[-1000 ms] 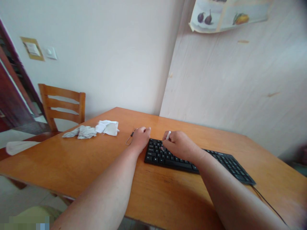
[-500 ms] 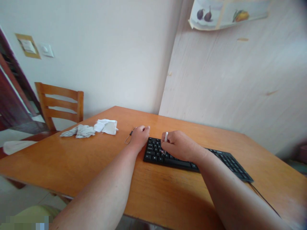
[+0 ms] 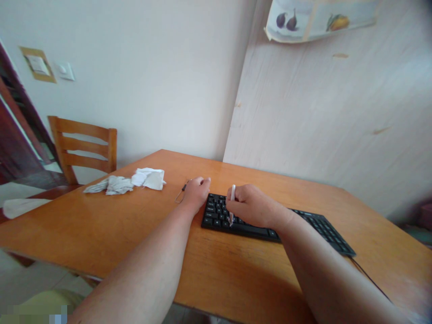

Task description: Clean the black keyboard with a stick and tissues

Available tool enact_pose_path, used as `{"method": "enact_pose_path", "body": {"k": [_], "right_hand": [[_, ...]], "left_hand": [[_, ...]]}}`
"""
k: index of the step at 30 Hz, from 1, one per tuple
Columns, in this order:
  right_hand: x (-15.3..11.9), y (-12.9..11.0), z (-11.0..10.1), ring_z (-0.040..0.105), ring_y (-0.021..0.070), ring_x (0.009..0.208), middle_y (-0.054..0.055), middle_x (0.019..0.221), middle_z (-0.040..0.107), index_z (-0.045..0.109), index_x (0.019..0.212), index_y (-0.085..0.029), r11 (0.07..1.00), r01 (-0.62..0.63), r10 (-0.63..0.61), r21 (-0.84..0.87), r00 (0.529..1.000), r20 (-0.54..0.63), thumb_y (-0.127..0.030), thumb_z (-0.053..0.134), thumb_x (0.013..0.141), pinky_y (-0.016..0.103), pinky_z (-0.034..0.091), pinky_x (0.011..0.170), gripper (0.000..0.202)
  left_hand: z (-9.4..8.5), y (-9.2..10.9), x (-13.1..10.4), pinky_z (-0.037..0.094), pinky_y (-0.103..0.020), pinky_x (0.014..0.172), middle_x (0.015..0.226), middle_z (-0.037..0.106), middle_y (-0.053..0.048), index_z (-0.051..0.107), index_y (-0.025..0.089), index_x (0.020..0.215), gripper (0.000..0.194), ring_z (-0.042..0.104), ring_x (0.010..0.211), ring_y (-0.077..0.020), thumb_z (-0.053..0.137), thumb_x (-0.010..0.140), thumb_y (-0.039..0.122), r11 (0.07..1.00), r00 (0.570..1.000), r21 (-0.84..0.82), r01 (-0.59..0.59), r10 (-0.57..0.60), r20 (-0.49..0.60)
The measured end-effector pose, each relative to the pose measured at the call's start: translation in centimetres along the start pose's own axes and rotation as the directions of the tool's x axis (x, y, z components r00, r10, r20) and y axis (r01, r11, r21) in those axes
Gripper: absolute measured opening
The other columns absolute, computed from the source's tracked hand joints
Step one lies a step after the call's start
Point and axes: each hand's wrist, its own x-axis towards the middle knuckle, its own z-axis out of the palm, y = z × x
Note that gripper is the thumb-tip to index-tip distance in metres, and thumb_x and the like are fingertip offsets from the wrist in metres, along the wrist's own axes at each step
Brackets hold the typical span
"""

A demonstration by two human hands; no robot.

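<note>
A black keyboard [image 3: 249,228] lies on the wooden table [image 3: 145,225], its cord running off at the right. My right hand [image 3: 251,204] is closed around a thin white tool [image 3: 233,193] above the keyboard's left half. The tool stands nearly upright, and its lower tip meets the keys near the space bar. At the keyboard's upper left corner rests my left hand [image 3: 197,191], its fingers curled; what they hold, if anything, is hidden. A small dark object with a loop [image 3: 180,194] lies just left of that hand, partly covered by it.
Crumpled white cloth [image 3: 148,178] and greyish cloth [image 3: 118,185] lie at the table's left back. A wooden chair [image 3: 84,146] stands beyond the left edge. The wall [image 3: 151,81] rises behind the table, with a fruit picture [image 3: 313,22] hanging high up.
The tool's lower tip has moved slightly down toward the keyboard's front edge. My left hand stays in place, and the camera view has shifted very little.
</note>
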Motion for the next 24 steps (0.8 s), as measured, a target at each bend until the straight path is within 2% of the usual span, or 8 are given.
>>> {"method": "enact_pose_path", "body": {"k": [6, 8, 10, 15, 17, 19, 22, 24], "right_hand": [[-0.3, -0.5, -0.3, 0.045, 0.01, 0.055, -0.002, 0.057, 0.054, 0.053, 0.055, -0.018, 0.992, 0.025, -0.036, 0.127, 0.996, 0.082, -0.018, 0.048, 0.08, 0.025, 0.031, 0.053, 0.025], [-0.3, -0.5, -0.5, 0.045, 0.0099, 0.054, -0.003, 0.057, 0.054, 0.053, 0.058, -0.018, 0.979, 0.017, -0.047, 0.202, 0.988, 0.148, -0.019, 0.048, 0.08, 0.024, 0.031, 0.052, 0.022], [-0.2, -0.3, -0.6, 0.045, 0.0098, 0.054, -0.003, 0.058, 0.053, 0.053, 0.061, -0.019, 0.966, 0.009, -0.051, 0.258, 0.986, 0.158, -0.02, 0.047, 0.081, 0.024, 0.03, 0.05, 0.021], [0.3, 0.3, -0.4, 0.042, 0.0095, 0.053, -0.003, 0.056, 0.048, 0.049, 0.058, -0.019, 0.99, -0.02, 0.032, 0.141, 0.996, -0.086, -0.023, 0.046, 0.084, 0.025, 0.027, 0.05, 0.026], [0.3, 0.2, -0.3, 0.041, 0.0094, 0.053, -0.003, 0.054, 0.046, 0.047, 0.057, -0.019, 0.995, -0.038, 0.049, 0.096, 0.992, -0.116, -0.023, 0.047, 0.084, 0.025, 0.027, 0.05, 0.027], [0.1, 0.1, -0.3, 0.042, 0.0094, 0.053, -0.003, 0.054, 0.048, 0.047, 0.057, -0.019, 0.993, -0.015, 0.02, 0.115, 0.999, -0.043, -0.022, 0.048, 0.082, 0.025, 0.028, 0.05, 0.025], [0.0, 0.2, -0.3, 0.046, 0.0096, 0.054, -0.003, 0.058, 0.053, 0.054, 0.063, -0.018, 0.964, 0.024, -0.053, 0.266, 0.993, 0.101, -0.021, 0.049, 0.082, 0.024, 0.031, 0.05, 0.02], [0.2, 0.6, -0.3, 0.049, 0.0101, 0.054, -0.003, 0.059, 0.056, 0.058, 0.069, -0.018, 0.931, 0.009, -0.035, 0.365, 0.997, 0.064, -0.023, 0.05, 0.083, 0.023, 0.033, 0.049, 0.016]], "left_hand": [[0.0, 0.0, 0.0, 0.034, -0.029, 0.059, 0.06, 0.062, -0.003, 0.055, 0.021, 0.06, 0.041, 0.055, 0.063, -0.0169, 0.045, 0.087, 0.049, 1.0, 1.0, -0.009, -0.006, 0.006, -0.005], [0.0, 0.0, 0.1, 0.034, -0.029, 0.059, 0.06, 0.061, -0.003, 0.055, 0.021, 0.06, 0.04, 0.055, 0.062, -0.0169, 0.046, 0.087, 0.049, 1.0, 1.0, -0.014, -0.009, 0.009, -0.004], [0.0, 0.0, 0.0, 0.034, -0.029, 0.059, 0.061, 0.062, -0.003, 0.056, 0.021, 0.061, 0.04, 0.055, 0.062, -0.0168, 0.045, 0.087, 0.049, 1.0, 1.0, -0.021, -0.012, 0.012, -0.004], [-0.2, 0.3, -0.3, 0.034, -0.029, 0.059, 0.06, 0.062, -0.003, 0.055, 0.021, 0.06, 0.04, 0.055, 0.062, -0.0167, 0.046, 0.087, 0.049, 0.999, 1.0, -0.04, -0.019, 0.019, -0.006], [-0.3, 0.6, -0.5, 0.034, -0.029, 0.059, 0.06, 0.062, -0.003, 0.055, 0.021, 0.06, 0.04, 0.055, 0.061, -0.0167, 0.046, 0.087, 0.048, 0.999, 1.0, -0.05, -0.017, 0.016, -0.009], [-0.4, 0.9, -0.6, 0.034, -0.029, 0.058, 0.061, 0.062, -0.003, 0.055, 0.02, 0.061, 0.04, 0.055, 0.06, -0.0164, 0.046, 0.088, 0.048, 0.998, 1.0, -0.065, -0.016, 0.015, -0.009], [-0.5, 1.4, -0.7, 0.034, -0.028, 0.058, 0.061, 0.062, -0.002, 0.055, 0.02, 0.062, 0.039, 0.056, 0.059, -0.0156, 0.046, 0.088, 0.048, 0.996, 1.0, -0.084, -0.024, 0.023, -0.007], [-0.7, 1.9, -0.8, 0.035, -0.028, 0.059, 0.061, 0.062, -0.002, 0.055, 0.02, 0.062, 0.039, 0.056, 0.061, -0.0155, 0.047, 0.088, 0.048, 0.994, 0.999, -0.098, -0.039, 0.039, 0.003]]}}
